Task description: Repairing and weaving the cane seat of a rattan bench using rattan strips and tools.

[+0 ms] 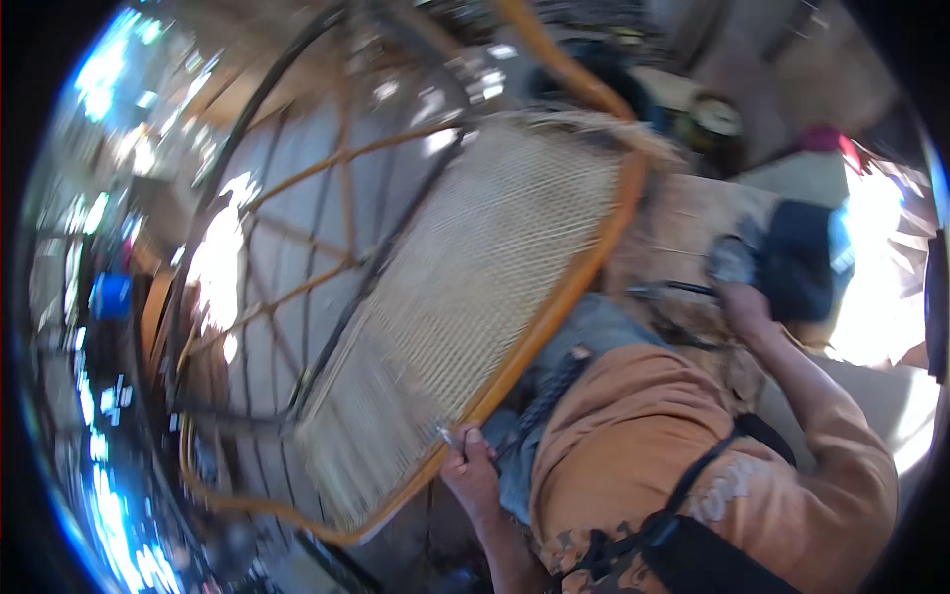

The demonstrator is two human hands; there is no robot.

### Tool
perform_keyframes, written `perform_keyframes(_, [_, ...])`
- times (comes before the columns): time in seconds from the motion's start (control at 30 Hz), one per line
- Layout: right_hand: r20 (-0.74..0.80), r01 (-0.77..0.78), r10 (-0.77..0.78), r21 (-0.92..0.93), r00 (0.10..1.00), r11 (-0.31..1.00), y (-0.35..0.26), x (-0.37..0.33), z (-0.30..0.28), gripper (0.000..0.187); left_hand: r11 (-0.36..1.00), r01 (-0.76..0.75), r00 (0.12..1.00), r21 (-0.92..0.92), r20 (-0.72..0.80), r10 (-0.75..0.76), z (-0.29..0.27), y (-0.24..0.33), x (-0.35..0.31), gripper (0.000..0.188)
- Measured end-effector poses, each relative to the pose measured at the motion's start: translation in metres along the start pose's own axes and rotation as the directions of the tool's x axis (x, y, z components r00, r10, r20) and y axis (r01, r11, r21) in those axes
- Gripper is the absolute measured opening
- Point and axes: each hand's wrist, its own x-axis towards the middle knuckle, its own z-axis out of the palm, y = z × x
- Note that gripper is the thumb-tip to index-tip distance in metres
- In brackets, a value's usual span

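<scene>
Across my lap leans a woven cane panel (pixel 485 267) in a curved orange-brown wooden frame (pixel 584 262), tilted from lower left to upper right. Close to the frame's lower edge is my left hand (pixel 473 473), its fingers closed with a small shiny tip poking out; what it is I cannot make out. Off to the right, my right hand (pixel 744 305) is closed on a slim dark tool (pixel 678 288) that points left, its kind lost in blur. Just beyond that hand sits a greyish round thing (pixel 732 259), also blurred.
Behind the panel stand dark curved rods (pixel 242 148) and crossed cane-coloured bars (pixel 346 156). A dark blue-grey object (pixel 802 259) lies right of my right hand, over a worn brown board (pixel 683 213). A round tin-like container (pixel 714 117) stands farther back. Something blue (pixel 110 296) shows far left.
</scene>
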Motion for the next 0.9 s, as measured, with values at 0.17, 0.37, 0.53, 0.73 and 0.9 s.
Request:
perform_keyframes(0.17, [-0.085, 0.112, -0.115, -0.034, 0.99, 0.993, 0.046, -0.012, -0.052, 0.04, 0.945, -0.103, 0.773, -0.31, -0.623, -0.12, -0.062, -0.085, -0.008, 0.017])
perform_keyframes(0.37, [-0.642, 0.57, -0.303, 0.258, 0.704, 0.78, -0.024, 0.226, -0.12, 0.054, 0.504, 0.036, 0.714, -0.863, -0.331, -0.617, -0.097, -0.166, 0.002, 0.029])
perform_keyframes(0.53, [-0.801, 0.676, -0.361, 0.072, 0.477, 0.733, -0.164, 0.319, -0.134, 0.057, 0.509, 0.156, 0.684, -0.847, -0.279, -0.674, -0.096, -0.155, 0.033, 0.033])
perform_keyframes(0.73, [-0.861, 0.427, -0.412, -0.266, 0.298, 0.864, -0.16, 0.406, -0.12, 0.043, 0.608, 0.147, 0.658, -0.78, -0.381, -0.649, -0.094, -0.14, 0.04, 0.032])
perform_keyframes(0.9, [-0.865, 0.121, -0.254, -0.224, 0.433, 0.967, -0.135, 0.386, -0.111, 0.036, 0.748, 0.133, 0.635, -0.65, -0.523, -0.568, -0.109, -0.117, 0.044, 0.03])
